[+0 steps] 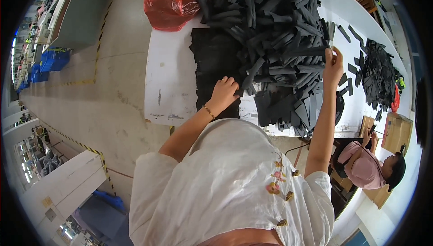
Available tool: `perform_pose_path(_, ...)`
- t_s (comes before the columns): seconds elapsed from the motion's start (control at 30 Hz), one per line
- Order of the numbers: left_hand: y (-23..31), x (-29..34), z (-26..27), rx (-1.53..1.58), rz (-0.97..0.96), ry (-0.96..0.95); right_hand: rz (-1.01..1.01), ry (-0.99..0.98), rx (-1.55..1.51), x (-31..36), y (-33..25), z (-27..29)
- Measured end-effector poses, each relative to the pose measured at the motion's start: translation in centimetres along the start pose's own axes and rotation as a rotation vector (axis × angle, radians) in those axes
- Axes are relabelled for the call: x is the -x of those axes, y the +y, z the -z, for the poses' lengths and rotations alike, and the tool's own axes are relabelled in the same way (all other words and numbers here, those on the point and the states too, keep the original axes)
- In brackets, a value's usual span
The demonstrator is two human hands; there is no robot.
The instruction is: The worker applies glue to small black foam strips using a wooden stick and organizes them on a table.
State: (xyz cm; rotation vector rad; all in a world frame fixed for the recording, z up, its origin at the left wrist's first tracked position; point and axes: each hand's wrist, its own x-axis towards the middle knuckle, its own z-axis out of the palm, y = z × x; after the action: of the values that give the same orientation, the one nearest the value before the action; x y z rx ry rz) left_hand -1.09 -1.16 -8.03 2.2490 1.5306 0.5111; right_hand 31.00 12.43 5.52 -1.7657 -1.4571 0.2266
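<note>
The white shirt (225, 178) fills six o'clock, flowers stitched down one side. Just above the centre, toward twelve, lies the left hand (223, 93), a bracelet (208, 111) at its wrist; its fingers are loosely bent and rest on the lower part of the black stack (216, 52), a flat layer of strips running up toward twelve o'clock. Whether they pinch a piece I cannot tell. At three o'clock, past a narrow gap, flat dark pieces (261, 106) lie near the tabletop's (169, 79) near edge; the white surface shows bare at ten o'clock. Between two and three o'clock, the right hand (333, 68) has its fingers closed on one end of a black strip (309, 52), which points toward nine over the heap (270, 29). That heap of curled black strips spreads at one o'clock, touching the stack's side. Farther up, between eleven and twelve, a red bag (173, 2) sits against it. Beyond the right hand, between two and three, is a second heap (379, 74), with loose strips scattered before it. Between three and four, a co-worker (363, 165) in pink holds something small and dark. Far off, between nine and ten, blue crates (55, 59) stand on the floor (126, 74).
</note>
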Motion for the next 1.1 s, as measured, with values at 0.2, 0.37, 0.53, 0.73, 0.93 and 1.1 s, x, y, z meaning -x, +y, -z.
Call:
perform_pose_path(0.2,-2.0,0.1,-0.3,0.001,0.016,-0.023,0.059,-0.271,0.083,8.2,0.3,1.5)
perform_pose_path(0.37,-3.2,0.0,0.3,-0.012,-0.045,-0.065,0.217,-0.315,0.121,11.3,0.0,2.6)
perform_pose_path(0.53,-4.9,-0.9,2.6,0.367,0.065,0.001,0.559,-0.512,0.1,12.7,-0.2,4.1)
perform_pose_path(0.73,-4.9,-1.4,5.2,0.461,0.119,-0.061,0.602,-0.535,0.147,13.3,-0.7,3.5)
perform_pose_path(0.93,-4.7,-1.3,6.0,0.459,0.034,-0.071,0.66,-0.52,0.154,13.1,-0.9,2.8)
perform_pose_path(1.1,-3.7,-1.7,6.1,0.498,0.005,-0.079,0.75,-0.523,0.141,13.3,-1.7,0.9)
